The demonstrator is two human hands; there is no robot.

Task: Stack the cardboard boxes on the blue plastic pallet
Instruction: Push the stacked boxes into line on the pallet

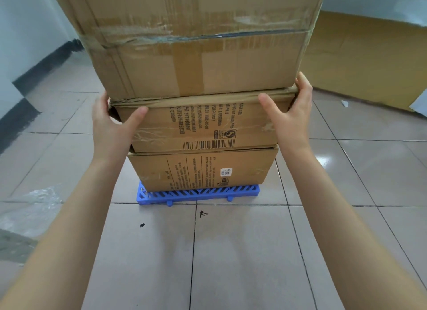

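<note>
**A:** so we've got three boxes up on the blue pallet (198,193) now. Bottom box (203,168) sits on it, middle box (201,122) on that, and the big top box (198,43) overhangs both. Our left hand (111,122) and right hand (288,115) are spread wide on the middle box's upper corners, right at the seam under the top one, thumbs on the front face. Not really gripping anything, more steadying.

**B:** that overhang is what worries us. The top box is wider than what's under it, and the stack already looks slightly off to one side, so if we let go or nudge unevenly it could slide or tip. The crushed upper edge of the middle box doesn't help either.

**A:** yeah, and we can't see the top of that big box, it's cut off. Back of the stack is hidden too, and our fingertips behind the corners.

**B:** print's too small to read.
</note>
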